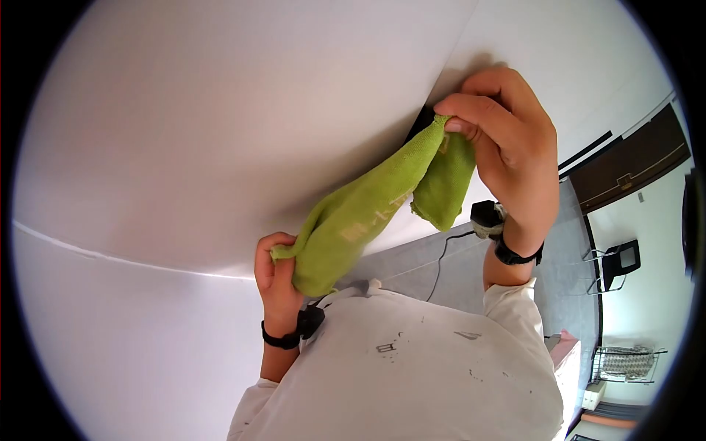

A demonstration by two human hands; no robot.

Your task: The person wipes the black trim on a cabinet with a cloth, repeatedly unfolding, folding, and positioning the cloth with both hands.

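Observation:
A green cloth [368,213] with faded pale print hangs stretched between my two hands, over a white surface. My left hand [278,272], at the lower left, pinches one corner of it between closed fingers. Higher up on the right, my right hand [507,132] grips the other end between thumb and fingers, and a folded flap of the cloth droops beneath it. Both wrists carry black bands with dark devices. Behind the cloth near my right fingertips, a black patch shows on the white surface.
A large white surface [184,110] fills the left and top. At the right are a black chair [621,263], a brown door [629,165], a rack with a patterned cloth [627,363] and a dark cable [441,257] on the grey floor.

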